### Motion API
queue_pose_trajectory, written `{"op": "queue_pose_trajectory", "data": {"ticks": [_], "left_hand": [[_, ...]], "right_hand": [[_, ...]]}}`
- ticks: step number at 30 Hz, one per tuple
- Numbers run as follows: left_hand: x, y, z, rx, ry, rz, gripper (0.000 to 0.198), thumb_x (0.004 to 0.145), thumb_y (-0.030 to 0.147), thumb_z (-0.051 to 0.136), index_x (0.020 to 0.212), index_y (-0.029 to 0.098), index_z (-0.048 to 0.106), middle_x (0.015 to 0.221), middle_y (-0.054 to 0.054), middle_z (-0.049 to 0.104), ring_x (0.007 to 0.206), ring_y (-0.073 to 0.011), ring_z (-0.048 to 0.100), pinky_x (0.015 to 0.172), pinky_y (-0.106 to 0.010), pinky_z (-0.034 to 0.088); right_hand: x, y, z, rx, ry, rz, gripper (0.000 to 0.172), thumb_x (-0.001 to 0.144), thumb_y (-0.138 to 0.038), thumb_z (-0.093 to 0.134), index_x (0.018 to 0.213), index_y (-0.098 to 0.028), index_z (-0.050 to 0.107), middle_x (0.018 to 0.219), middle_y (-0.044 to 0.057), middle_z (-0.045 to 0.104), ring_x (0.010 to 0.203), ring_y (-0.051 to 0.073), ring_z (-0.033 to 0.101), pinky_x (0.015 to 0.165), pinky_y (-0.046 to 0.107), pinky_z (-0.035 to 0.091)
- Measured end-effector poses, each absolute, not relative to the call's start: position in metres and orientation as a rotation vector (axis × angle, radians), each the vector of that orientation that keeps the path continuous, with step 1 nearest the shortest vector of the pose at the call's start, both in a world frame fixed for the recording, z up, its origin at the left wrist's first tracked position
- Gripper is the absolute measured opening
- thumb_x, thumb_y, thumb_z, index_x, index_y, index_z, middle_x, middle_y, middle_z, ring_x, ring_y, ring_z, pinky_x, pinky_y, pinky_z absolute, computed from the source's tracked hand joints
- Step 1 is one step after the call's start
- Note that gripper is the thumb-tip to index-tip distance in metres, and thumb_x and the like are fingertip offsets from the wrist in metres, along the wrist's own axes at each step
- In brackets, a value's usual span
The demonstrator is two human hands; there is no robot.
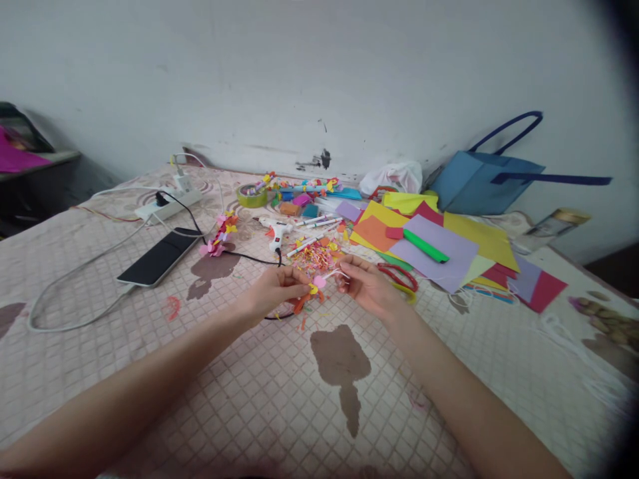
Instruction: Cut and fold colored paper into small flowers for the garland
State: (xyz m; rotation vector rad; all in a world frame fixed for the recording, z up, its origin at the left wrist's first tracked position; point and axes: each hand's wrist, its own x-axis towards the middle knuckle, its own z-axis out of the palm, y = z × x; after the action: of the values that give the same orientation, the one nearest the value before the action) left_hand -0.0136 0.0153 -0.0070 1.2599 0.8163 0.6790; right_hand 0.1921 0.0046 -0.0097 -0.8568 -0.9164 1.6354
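Note:
My left hand (282,287) pinches a small cluster of paper flowers (318,283), with yellow, pink and orange pieces showing past the fingertips. My right hand (368,285) is closed on a thin white strand (333,273) that runs toward the cluster; whether it is string or a thin stick, I cannot tell. Just beyond both hands lies a heap of small coloured paper scraps (319,254). A white glue gun (279,236) rests behind my left hand. Scissors with red handles (397,271) lie beside my right hand.
Coloured paper sheets (449,243) with a green cutter (425,246) on top spread to the right. A blue bag (484,183) stands behind them. To the left are a phone (158,258), a power strip (167,205), loose cables and a finished-looking flower strip (219,234). Green tape (251,195) sits farther back.

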Motion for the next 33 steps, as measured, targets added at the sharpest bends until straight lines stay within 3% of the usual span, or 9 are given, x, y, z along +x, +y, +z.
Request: {"op": "queue_pose_trajectory", "data": {"ticks": [13,33], "left_hand": [[-0.0156,0.0169,-0.0088,1.057,0.832,0.668,0.023,0.067,0.029,0.073,0.074,0.011,0.06,0.076,-0.004,0.066,0.066,-0.0109,0.06,0.07,-0.028,0.048],[-0.0144,0.018,-0.0141,1.014,0.753,0.695,0.024,0.066,0.026,0.075,0.072,0.01,0.058,0.071,-0.003,0.066,0.063,-0.0103,0.059,0.068,-0.027,0.048]], "right_hand": [[0.1918,0.004,-0.0067,-0.831,-0.909,1.623,0.013,0.066,-0.021,0.074,0.073,-0.02,0.063,0.061,-0.005,0.057,0.054,0.007,0.051,0.049,0.02,0.041],[0.1951,0.0064,-0.0079,-0.813,-0.877,1.638,0.013,0.067,-0.023,0.074,0.074,-0.022,0.063,0.061,-0.005,0.056,0.058,0.008,0.051,0.049,0.019,0.04]]}}
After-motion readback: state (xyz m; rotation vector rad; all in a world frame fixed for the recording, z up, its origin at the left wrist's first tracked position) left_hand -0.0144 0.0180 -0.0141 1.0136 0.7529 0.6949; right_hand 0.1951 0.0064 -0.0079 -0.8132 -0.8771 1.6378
